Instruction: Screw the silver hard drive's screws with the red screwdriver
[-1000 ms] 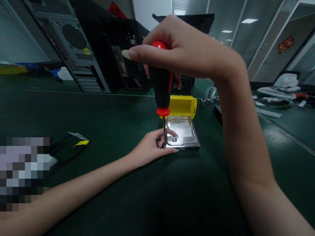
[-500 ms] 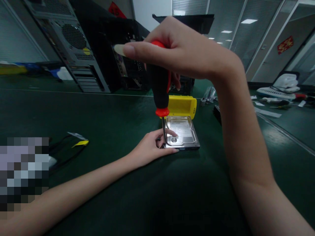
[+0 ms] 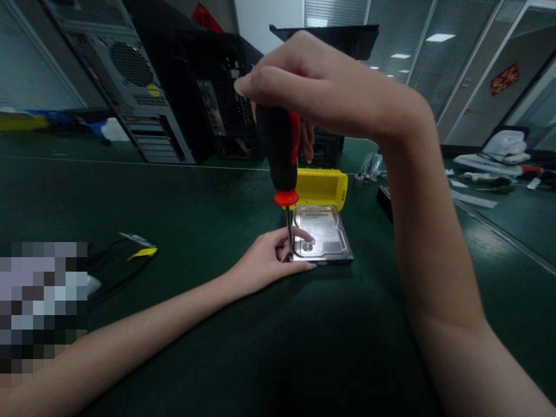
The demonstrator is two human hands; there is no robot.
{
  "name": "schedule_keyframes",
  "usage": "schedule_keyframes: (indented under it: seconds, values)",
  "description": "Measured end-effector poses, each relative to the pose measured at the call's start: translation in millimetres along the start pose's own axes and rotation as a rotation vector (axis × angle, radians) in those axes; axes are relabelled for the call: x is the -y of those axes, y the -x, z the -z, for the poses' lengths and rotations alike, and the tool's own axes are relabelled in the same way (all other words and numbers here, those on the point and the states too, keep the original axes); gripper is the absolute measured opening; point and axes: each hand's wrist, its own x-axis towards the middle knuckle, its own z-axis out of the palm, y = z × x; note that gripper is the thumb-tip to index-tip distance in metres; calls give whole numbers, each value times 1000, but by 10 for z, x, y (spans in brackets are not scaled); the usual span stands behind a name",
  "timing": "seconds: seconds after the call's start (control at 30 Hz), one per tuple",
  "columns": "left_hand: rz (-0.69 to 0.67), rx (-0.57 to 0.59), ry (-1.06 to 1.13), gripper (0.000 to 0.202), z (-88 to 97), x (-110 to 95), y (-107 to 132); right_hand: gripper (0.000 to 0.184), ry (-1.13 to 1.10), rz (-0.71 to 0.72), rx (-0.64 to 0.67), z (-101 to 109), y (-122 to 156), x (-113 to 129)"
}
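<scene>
At the near left corner of the hard drive (image 3: 328,229), the left hand (image 3: 269,255) holds on, its thumb along the near edge and a finger laid over the top, probably so that the drive cannot turn. The right hand (image 3: 310,81) is wrapped over the handle of the screwdriver (image 3: 279,153) from above, wrist bent high, which likely lets it press straight down and twist. The shaft stands nearly upright at that corner; whether the tip sits in a screw is too small to tell. The drive lies flat on the worktop (image 3: 195,202), which seems to give it firm backing. Just behind it is a yellow box (image 3: 324,186), open side forward. Farther back, well apart, stands a computer case (image 3: 130,69).
</scene>
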Motion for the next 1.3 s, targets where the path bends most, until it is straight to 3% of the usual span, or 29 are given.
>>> schedule_keyframes:
  seconds: [0.3, 1.3]
  values:
    - [-7, -11, 9, 59, -16, 27, -2, 42, -10, 61, 46, 6, -10, -23]
    - [-11, -14, 19, 58, -9, 9, 0, 42, 3, 38, 6, -13, -3, -11]
